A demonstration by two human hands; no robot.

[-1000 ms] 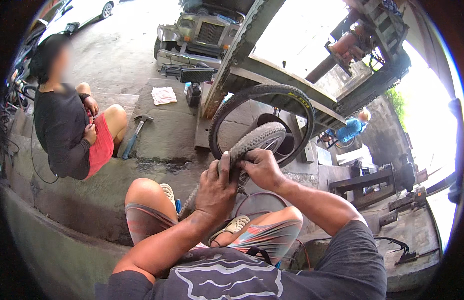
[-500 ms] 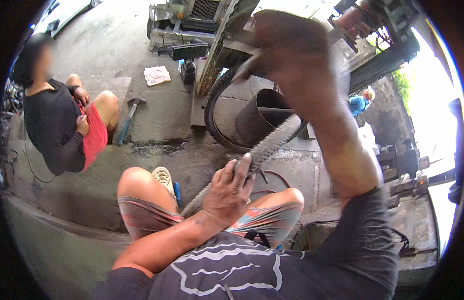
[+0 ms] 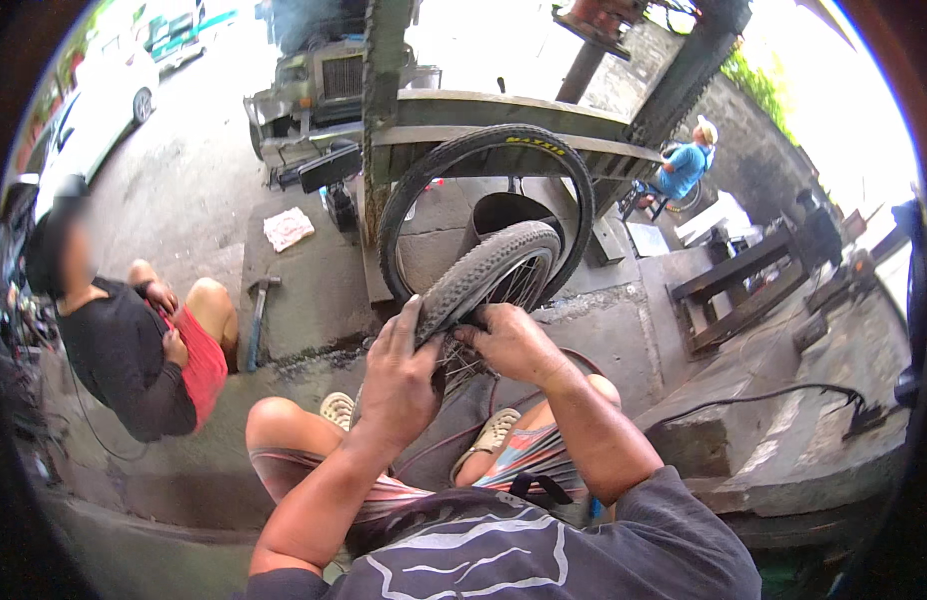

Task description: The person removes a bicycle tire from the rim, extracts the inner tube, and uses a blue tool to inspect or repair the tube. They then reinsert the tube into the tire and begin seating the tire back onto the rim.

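Observation:
A bicycle wheel [image 3: 532, 275] with a knobby grey tyre [image 3: 499, 256] stands tilted between my knees, its spokes showing on the right side. My left hand [image 3: 399, 372] is closed around the tyre's left side, with its fingers reaching over the tread. On the opposite side my right hand [image 3: 512, 345] is closed at the tyre's lower edge beside the rim, thumb and fingertips pressed in near the left hand. Whether a small tool sits in those fingertips is hidden. The wheel's lower part is covered by my hands and forearms.
Beyond the wheel, a loose black tyre [image 3: 388, 232] leans against a wooden frame [image 3: 494, 112], near a dark metal cylinder [image 3: 492, 212]. A hammer [image 3: 259, 325] lies left, beside a seated person [image 3: 134, 340]. A red hose [image 3: 429, 452] runs underneath. Metal stand [image 3: 739, 285] at right.
My right hand, raised and blurred before, has come down to the tyre beside the rim. The wheel has turned so its spokes show. The view has tilted upward.

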